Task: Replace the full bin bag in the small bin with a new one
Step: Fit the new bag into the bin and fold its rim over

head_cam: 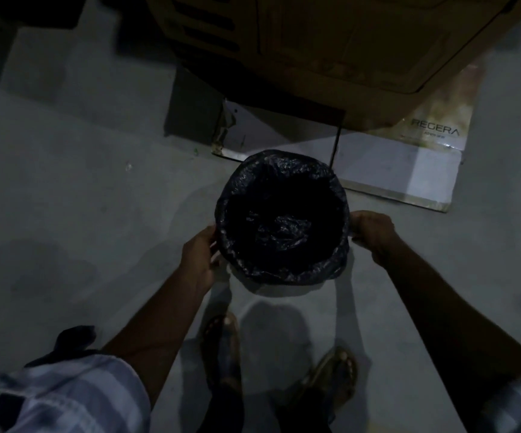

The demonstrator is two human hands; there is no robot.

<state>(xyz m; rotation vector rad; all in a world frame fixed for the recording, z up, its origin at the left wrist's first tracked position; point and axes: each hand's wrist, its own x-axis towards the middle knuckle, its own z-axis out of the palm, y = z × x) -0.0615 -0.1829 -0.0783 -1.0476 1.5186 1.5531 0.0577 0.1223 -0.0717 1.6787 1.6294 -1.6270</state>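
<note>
A small round bin (271,284) stands on the floor in dim light, seen from above. A black bin bag (284,189) lines it, its crinkled edge folded out over the rim. Crumpled black plastic lies at the bottom inside. My left hand (201,254) is at the bin's left side, fingers curled against the bag's folded edge. My right hand (373,232) is at the right side, fingers curled at the bag's edge. Whether each hand pinches the plastic or only touches it is hard to tell in the dark.
A large cardboard box (346,42) looms just behind the bin. A flat printed board (409,170) lies on the floor under it. My feet in sandals (331,382) stand close below the bin. Grey floor (65,198) stretches to the left.
</note>
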